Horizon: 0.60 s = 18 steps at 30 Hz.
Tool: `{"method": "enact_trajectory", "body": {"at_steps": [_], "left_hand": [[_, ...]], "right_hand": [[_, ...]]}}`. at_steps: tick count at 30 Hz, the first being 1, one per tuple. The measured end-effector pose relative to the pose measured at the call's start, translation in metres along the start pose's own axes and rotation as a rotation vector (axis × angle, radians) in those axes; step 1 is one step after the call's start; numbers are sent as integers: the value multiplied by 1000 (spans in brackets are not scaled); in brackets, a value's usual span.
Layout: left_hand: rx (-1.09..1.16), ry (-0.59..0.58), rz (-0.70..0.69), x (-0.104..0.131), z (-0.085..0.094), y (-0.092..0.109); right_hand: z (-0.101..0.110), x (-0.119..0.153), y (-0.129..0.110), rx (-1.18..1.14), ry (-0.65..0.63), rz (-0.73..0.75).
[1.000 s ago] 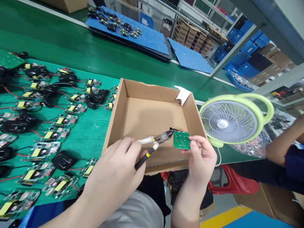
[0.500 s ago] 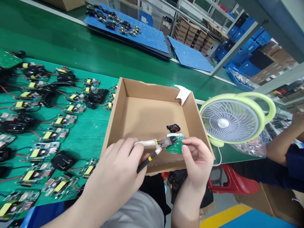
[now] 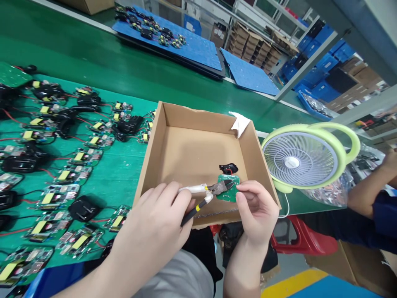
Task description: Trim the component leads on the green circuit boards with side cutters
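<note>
My left hand (image 3: 158,219) is closed around the handles of a pair of side cutters (image 3: 198,198), one handle wrapped in white, the other black and yellow. Their jaws lie over the face of a green circuit board (image 3: 228,195). My right hand (image 3: 257,207) pinches that board by its right edge between thumb and fingertips. A black plastic plug part (image 3: 228,168) hangs at the board's far edge by a red wire. All this is above the near side of an open cardboard box (image 3: 198,155), where small clippings lie along the near wall.
Many boards with black plugs (image 3: 83,208) cover the green mat on the left. A light green fan (image 3: 299,159) stands right of the box. Blue sheets (image 3: 173,41) lie across the bench. Another person's arm (image 3: 370,186) is at far right, near a red stool (image 3: 305,240).
The cutter jaws have shifted slightly right and down across the board. The board has tilted a little in my right hand, its far edge now looking greener.
</note>
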<state>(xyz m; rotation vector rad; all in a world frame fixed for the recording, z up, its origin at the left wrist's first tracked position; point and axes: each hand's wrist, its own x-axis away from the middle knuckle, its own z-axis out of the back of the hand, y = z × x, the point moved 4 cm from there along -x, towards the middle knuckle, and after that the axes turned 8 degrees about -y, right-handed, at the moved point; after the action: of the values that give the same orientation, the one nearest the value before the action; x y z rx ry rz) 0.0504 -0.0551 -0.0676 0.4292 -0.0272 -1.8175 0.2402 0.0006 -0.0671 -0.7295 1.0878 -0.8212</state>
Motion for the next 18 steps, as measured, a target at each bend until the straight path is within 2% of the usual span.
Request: {"method": "enact_trajectory", "body": {"at_steps": [11, 18], "left_hand": [[-6, 8, -6, -2, 1, 3], [-22, 5, -8, -2, 0, 3]], "right_hand": [[0, 1, -1, 4, -6, 3], [-1, 1, 2, 24, -14, -68]]}}
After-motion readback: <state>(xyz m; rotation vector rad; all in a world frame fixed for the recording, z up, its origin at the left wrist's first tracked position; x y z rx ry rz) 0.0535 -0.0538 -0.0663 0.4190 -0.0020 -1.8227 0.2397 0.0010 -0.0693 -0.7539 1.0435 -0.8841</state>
